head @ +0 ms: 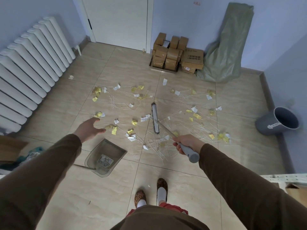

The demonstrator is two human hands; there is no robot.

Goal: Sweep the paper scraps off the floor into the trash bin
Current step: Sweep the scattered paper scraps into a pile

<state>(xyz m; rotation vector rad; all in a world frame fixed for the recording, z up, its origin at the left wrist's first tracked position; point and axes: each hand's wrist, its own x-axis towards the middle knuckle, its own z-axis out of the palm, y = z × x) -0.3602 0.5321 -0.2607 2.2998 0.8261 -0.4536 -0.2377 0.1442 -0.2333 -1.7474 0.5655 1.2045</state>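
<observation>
Yellow and white paper scraps [114, 129] are scattered with thin white sticks [159, 146] across the middle of the tiled floor [174, 188], from near the radiator [33, 63] on the left to just short of the bin [279, 121] on the right. The grey bin is set at the right wall, tilted, with its open mouth turned up and toward the camera; no scraps can be seen inside it.

A broom [155, 118] is laid with its grey head on the floor in the midst of the scraps, its length running near to far. Its grey handle is gripped by the right hand [186, 144], the fingers [177, 147] closed around the grip, with the handle's end protruding past the hand toward the camera.

The left hand [90, 128] is held above the floor at the left, fingers spread open and nothing held. A clear grey dustpan [106, 157] is lying flat on the floor just nearer than that hand, apart from it, its handle pointing left; a label is seen through its base.

Feet in leopard-print slippers [162, 185] are seen at the near edge. At the far wall, cardboard boxes [174, 53] are stacked right of a white door [116, 20], with a green sack [227, 45] leaning beside them.
</observation>
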